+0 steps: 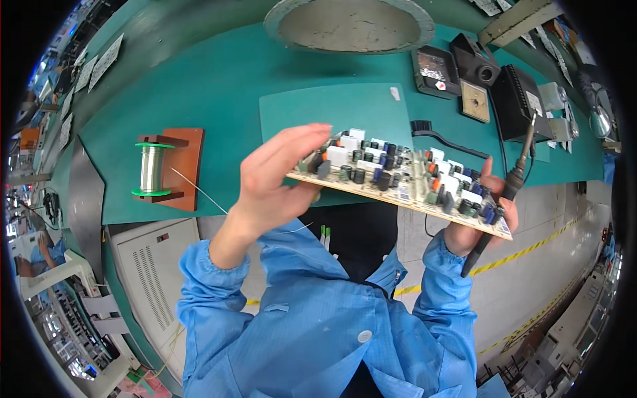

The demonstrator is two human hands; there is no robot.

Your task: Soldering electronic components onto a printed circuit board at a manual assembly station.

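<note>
A circuit board (408, 199) is held up in front of me, crowded with white, orange, dark blue and black components, its right end lower. My left hand (272, 176) is closed on its left end, fingers over the top edge and thumb partly hidden below. At the other end, my right hand (462, 239) supports the board and also grips a soldering iron (513, 182), whose tip points up and away. Solder wire (199, 189) runs from a spool (152, 170) toward my left wrist; whether that hand holds it, I cannot tell.
The spool sits on a brown stand (189, 152) on the green bench mat (225, 86). Beyond the board lie a black brush (441, 136), a tray (436, 71), a sponge holder (475, 101) and a black soldering station (521, 99). A large round duct opening (348, 26) hangs over the bench.
</note>
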